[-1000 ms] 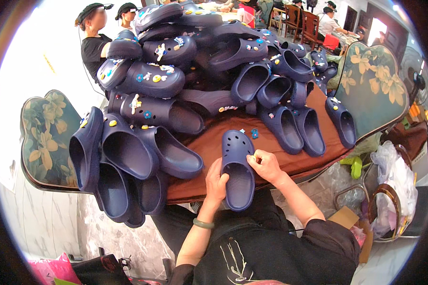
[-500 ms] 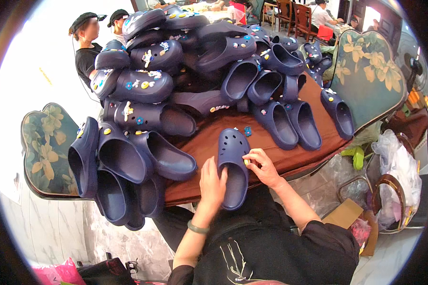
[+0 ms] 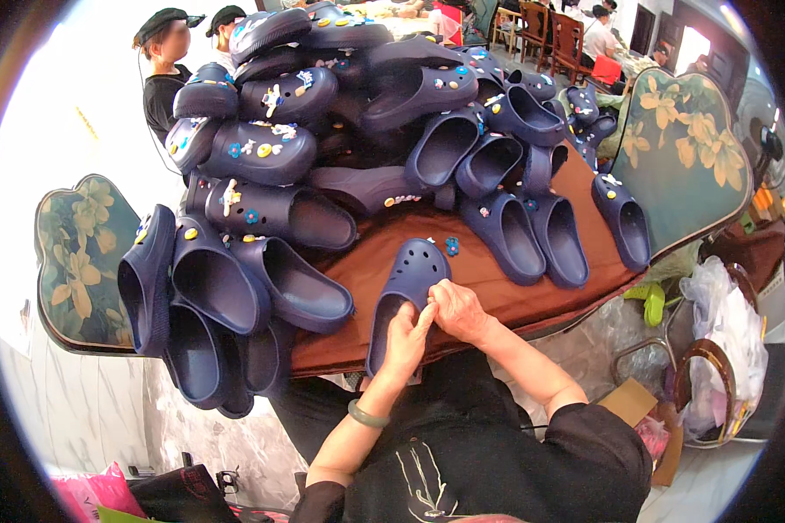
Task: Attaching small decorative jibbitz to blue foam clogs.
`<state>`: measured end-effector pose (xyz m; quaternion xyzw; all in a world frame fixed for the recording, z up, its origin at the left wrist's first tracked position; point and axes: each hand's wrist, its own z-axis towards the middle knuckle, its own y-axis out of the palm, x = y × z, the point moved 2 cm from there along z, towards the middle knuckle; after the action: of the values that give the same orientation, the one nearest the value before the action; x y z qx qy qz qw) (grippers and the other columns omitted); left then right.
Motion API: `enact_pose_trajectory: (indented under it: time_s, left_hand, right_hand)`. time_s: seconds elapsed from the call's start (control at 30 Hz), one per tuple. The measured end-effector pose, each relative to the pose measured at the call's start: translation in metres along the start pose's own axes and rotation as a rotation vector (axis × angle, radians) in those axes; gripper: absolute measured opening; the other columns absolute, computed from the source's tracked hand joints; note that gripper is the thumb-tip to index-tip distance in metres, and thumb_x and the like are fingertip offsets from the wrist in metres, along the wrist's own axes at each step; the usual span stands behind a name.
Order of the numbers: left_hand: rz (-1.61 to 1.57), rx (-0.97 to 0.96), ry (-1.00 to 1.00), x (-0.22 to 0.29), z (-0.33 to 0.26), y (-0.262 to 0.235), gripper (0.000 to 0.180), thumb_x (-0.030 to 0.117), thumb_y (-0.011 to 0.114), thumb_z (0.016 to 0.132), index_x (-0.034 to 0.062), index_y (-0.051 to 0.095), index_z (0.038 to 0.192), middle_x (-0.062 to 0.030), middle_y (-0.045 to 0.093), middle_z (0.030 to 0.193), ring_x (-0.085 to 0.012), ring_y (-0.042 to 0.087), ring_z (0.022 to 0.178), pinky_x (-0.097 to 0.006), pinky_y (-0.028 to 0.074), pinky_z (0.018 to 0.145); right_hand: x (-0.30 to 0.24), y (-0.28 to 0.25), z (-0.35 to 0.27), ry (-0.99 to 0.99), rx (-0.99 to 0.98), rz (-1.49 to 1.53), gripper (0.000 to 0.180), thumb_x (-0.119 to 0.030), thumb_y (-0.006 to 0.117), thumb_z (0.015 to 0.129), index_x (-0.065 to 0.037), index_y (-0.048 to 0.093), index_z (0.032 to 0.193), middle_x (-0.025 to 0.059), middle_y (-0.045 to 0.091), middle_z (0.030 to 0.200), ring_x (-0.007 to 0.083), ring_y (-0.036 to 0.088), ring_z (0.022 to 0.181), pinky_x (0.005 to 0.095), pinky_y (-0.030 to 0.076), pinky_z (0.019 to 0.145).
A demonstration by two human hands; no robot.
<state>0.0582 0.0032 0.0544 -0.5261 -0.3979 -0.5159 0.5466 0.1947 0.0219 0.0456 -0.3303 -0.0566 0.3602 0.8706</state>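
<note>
A dark blue clog point(image 3: 412, 267) with holes in its toe lies tilted at the front edge of the brown-covered table, toe pointing away from me. My left hand point(image 3: 405, 342) grips it, fingers reaching into the foot opening. Pressed against the clog's right side, my right hand point(image 3: 459, 312) has its fingers closed, its fingertips meeting those of the left. Whatever the right fingers pinch is hidden. Just beyond the toe, a small blue flower charm point(image 3: 452, 246) rests on the brown cloth point(image 3: 497, 327).
Dark blue clogs point(image 3: 262, 150) with charms are piled across the back and left. Another clog point(image 3: 620, 220) lies at the right. Floral panels point(image 3: 687, 157) flank the table. A plastic-wrapped chair point(image 3: 715, 349) and an open carton point(image 3: 632, 403) stand at right. Two people point(image 3: 161, 78) are behind the pile.
The clog's toe has swung slightly right and its heel left. My hands have come together at its side, and the small yellow piece seen in my right fingers is now hidden.
</note>
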Motion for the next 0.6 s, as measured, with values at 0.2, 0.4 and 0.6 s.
enact_pose_trajectory:
  time_s: [0.2,0.4,0.6]
  left_hand:
    - [0.141,0.063,0.165,-0.006,-0.008,0.007,0.029,0.022,0.056,0.094,-0.0033,0.048,0.082,-0.0166,0.047,0.068,-0.0238,0.045,0.061,-0.038,0.041,0.059]
    - [0.142,0.059,0.19,-0.015,-0.003,0.007,0.03,0.022,0.058,0.092,-0.0033,0.046,0.082,-0.0207,0.049,0.072,-0.0325,0.049,0.064,-0.042,0.042,0.061]
    - [0.215,0.056,0.141,-0.004,-0.006,0.008,0.03,0.023,0.06,0.09,-0.0043,0.047,0.086,-0.0262,0.056,0.083,-0.0405,0.057,0.077,-0.045,0.045,0.069]
  right_hand:
    - [0.019,0.003,-0.003,0.042,-0.162,0.06,0.007,-0.007,0.051,0.089,-0.001,0.052,0.084,0.013,0.054,0.075,0.0301,0.057,0.063,0.0372,0.048,0.053]
    - [0.043,-0.008,-0.006,0.472,0.033,0.208,0.015,-0.015,0.048,0.095,-0.003,0.054,0.102,0.0167,0.061,0.096,0.0374,0.062,0.084,0.0435,0.049,0.067]
    - [0.088,-0.007,-0.022,0.507,-0.021,-0.012,0.022,-0.006,0.053,0.087,-0.002,0.051,0.109,0.0175,0.055,0.102,0.0357,0.052,0.096,0.0427,0.043,0.084]
